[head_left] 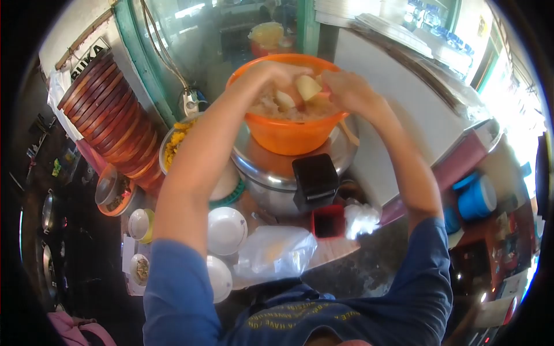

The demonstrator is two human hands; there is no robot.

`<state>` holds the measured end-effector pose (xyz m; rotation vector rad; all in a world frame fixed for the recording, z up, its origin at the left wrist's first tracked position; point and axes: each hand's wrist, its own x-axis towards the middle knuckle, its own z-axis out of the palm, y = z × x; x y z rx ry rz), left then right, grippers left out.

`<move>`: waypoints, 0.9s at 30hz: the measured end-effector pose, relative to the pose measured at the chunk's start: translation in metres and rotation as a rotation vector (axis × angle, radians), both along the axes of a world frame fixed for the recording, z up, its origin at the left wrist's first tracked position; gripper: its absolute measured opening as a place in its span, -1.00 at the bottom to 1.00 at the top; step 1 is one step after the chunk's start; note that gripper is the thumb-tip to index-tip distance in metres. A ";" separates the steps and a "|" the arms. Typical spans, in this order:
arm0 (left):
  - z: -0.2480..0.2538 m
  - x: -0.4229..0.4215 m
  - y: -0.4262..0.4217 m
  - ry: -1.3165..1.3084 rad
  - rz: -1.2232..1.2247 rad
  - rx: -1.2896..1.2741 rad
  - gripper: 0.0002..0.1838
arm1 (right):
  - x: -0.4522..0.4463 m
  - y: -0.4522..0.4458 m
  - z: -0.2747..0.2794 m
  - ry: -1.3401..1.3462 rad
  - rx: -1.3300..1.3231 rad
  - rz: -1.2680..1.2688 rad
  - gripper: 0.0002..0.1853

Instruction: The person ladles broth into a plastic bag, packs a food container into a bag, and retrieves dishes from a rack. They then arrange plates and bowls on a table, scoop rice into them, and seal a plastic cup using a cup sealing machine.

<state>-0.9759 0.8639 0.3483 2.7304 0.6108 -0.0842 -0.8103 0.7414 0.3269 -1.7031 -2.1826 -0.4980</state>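
Curved the right hand (pixel 283 75) and the left hand (pixel 346 89) inward over one orange tub (pixel 294 135), close about one pale yellow piece (pixel 308 87); could not tell exact finger opening or which hand gripped the piece. Showed the tub atop one metal pot (pixel 259 193), round and bright, with whitish contents below the rim. Counted nearer the torso: one black container (pixel 316 176), one red box (pixel 328 222), two white plates (pixel 227 230), one plastic bag (pixel 276 252).
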 end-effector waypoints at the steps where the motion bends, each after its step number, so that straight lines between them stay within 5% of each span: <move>1: 0.004 -0.002 -0.003 0.014 0.005 -0.006 -0.07 | 0.002 -0.001 0.000 0.014 -0.006 0.005 -0.85; 10: 0.014 -0.032 -0.004 -0.403 -0.072 -0.191 -0.37 | 0.013 -0.038 0.045 0.073 0.112 0.044 -0.75; 13: 0.012 -0.021 -0.027 -0.336 0.227 -0.049 -0.55 | 0.011 -0.031 0.038 0.095 0.142 0.052 -0.76; 15: -0.002 -0.012 -0.010 -0.667 0.371 0.175 -0.61 | 0.006 -0.035 0.039 0.137 0.217 0.083 -0.78; 19: 0.023 -0.029 -0.001 -0.908 0.577 0.286 -0.62 | 0.003 -0.051 0.057 0.184 0.297 0.049 -0.78; 21: 0.032 -0.049 0.006 -1.136 0.757 0.162 -0.66 | 0.002 -0.055 0.060 0.182 0.223 -0.010 -0.76; 23: 0.041 -0.065 0.003 -1.454 0.741 -0.343 -0.59 | -0.008 -0.039 0.052 0.160 0.240 0.066 -0.77; 27: 0.038 -0.095 -0.033 -1.672 0.336 -1.015 -0.45 | -0.041 0.001 0.045 0.063 0.363 0.252 -0.78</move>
